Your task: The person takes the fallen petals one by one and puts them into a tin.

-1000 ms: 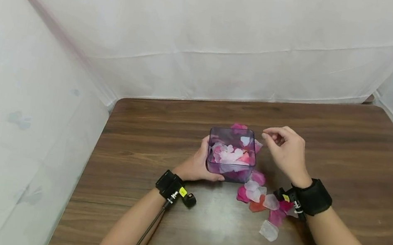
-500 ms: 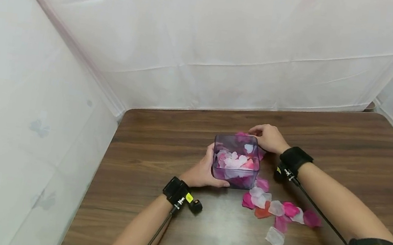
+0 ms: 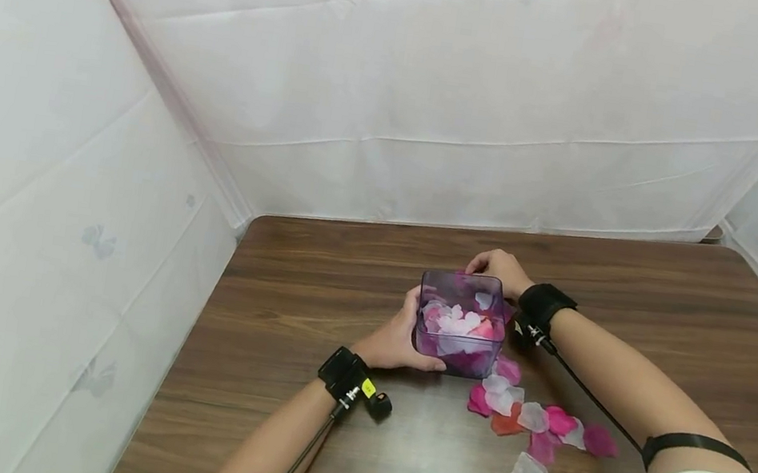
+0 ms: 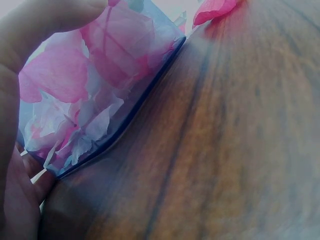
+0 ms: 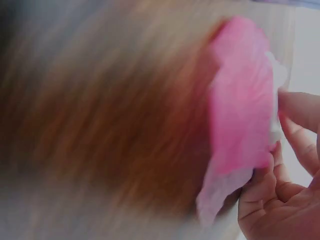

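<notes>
My left hand [image 3: 401,341] grips a clear purple square box [image 3: 455,356] from its left side, the thumb along the near wall. White, pink and magenta petals [image 3: 457,324] fill its lower part; through the wall they also show in the left wrist view. At the box's far right corner is my right hand [image 3: 501,271], its fingers bent and partly hidden behind the rim. In the right wrist view, its fingertips are at the edge of a pink petal [image 5: 242,100] and a white petal [image 5: 277,75]. Whether they pinch one cannot be made out.
Loose pink, white and red petals [image 3: 534,417] lie in a trail on the brown wooden table [image 3: 314,284], to the right and front of the box. White sheeting [image 3: 399,94] rises behind the table and at both sides. Each wrist carries a strapped camera with a cable.
My right hand has moved left from above the table to the box's far right corner, then shifted slightly further left. The left hand keeps its grip on the box. The head view has shifted.
</notes>
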A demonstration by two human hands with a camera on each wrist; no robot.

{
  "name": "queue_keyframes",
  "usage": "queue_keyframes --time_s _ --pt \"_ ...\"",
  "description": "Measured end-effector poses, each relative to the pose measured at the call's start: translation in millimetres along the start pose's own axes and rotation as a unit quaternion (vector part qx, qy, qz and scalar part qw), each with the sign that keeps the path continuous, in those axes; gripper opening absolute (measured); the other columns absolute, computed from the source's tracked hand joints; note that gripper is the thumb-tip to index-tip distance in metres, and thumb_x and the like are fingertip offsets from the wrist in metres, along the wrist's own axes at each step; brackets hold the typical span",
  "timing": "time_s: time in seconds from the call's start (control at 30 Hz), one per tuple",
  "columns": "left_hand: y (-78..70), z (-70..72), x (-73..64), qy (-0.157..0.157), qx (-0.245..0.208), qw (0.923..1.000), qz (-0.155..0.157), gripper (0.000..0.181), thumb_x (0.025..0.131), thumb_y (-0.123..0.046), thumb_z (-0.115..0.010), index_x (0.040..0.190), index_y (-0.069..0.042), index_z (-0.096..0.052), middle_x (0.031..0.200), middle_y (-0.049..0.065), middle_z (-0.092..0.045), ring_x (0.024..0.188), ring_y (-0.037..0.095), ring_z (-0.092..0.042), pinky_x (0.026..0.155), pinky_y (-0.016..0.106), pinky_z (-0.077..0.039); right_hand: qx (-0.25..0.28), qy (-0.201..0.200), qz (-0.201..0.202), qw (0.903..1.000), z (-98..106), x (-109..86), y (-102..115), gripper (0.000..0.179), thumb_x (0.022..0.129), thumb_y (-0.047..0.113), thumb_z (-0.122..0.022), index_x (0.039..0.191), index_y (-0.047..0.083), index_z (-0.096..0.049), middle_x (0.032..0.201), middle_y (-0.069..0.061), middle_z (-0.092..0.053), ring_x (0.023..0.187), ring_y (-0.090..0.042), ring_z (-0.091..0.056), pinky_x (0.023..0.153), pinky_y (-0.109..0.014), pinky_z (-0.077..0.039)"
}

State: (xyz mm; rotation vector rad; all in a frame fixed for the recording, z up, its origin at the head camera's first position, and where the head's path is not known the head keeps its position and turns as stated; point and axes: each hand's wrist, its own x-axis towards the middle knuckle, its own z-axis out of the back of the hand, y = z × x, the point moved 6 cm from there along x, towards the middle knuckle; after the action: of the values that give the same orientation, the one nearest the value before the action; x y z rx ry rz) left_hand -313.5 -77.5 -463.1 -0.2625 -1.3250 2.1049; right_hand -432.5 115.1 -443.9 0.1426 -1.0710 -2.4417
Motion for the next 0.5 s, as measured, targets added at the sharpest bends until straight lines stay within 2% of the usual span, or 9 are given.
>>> queue_keyframes --time_s 0.17,0.23,0.3,0.4,0.5 --pt "0.3 4.9 4.9 -0.004 -0.004 0.9999 -0.009 0.122 0.070 -0.022 -0.094 0.153 -0.028 -0.005 0.146 0.000 -0.031 0.134 0.013 -0.038 0.114 0.036 -0.033 0.051 -0.009 -0.049 0.9975 7.8 2.0 2.2 0.018 0.095 0.012 -0.065 0.095 -0.002 -0.076 0.093 -0.013 -0.072 0.081 -0.023 -0.063 0.071 -0.029 -0.050" --pt "0.2 7.4 6.3 -0.006 -0.004 0.9999 -0.014 0.122 0.069 -0.022 -0.094 0.154 -0.022 -0.005 0.147 0.002 -0.031 0.134 0.014 -0.039 0.114 0.037 -0.034 0.065 -0.010 -0.063 0.9958 11.5 2.3 7.0 0.019 0.097 0.011 -0.063 0.096 -0.004 -0.075 0.095 -0.015 -0.072 0.084 -0.024 -0.062 0.073 -0.029 -0.048" --pt "0.1 10.5 6.8 -0.010 -0.006 0.9998 -0.018 0.122 0.069 -0.020 -0.094 0.153 -0.020 -0.006 0.146 0.003 -0.031 0.134 0.015 -0.039 0.114 0.038 -0.034 0.056 -0.010 -0.063 0.9964 14.1 3.6 12.9 0.020 0.097 0.013 -0.065 0.099 -0.005 -0.074 0.097 -0.016 -0.071 0.087 -0.025 -0.061 0.076 -0.030 -0.047" --pt "-1.7 14.4 6.9 -0.016 -0.005 0.9997 -0.015 0.121 0.069 -0.018 -0.094 0.153 -0.017 -0.007 0.146 0.005 -0.032 0.134 0.015 -0.040 0.114 0.037 -0.033 0.019 0.000 -0.027 0.9995 12.7 8.2 16.4 0.026 0.093 0.018 -0.069 0.105 -0.004 -0.073 0.102 -0.017 -0.072 0.095 -0.030 -0.063 0.083 -0.037 -0.048" --pt "-4.1 16.0 6.4 -0.017 -0.011 0.9998 -0.006 0.121 0.069 -0.012 -0.093 0.154 -0.011 -0.007 0.147 0.011 -0.033 0.135 0.021 -0.040 0.115 0.040 -0.032 -0.012 0.011 0.032 0.9994 6.9 12.4 16.6 0.034 0.088 0.025 -0.073 0.109 -0.001 -0.074 0.105 -0.016 -0.073 0.098 -0.032 -0.065 0.086 -0.044 -0.051"
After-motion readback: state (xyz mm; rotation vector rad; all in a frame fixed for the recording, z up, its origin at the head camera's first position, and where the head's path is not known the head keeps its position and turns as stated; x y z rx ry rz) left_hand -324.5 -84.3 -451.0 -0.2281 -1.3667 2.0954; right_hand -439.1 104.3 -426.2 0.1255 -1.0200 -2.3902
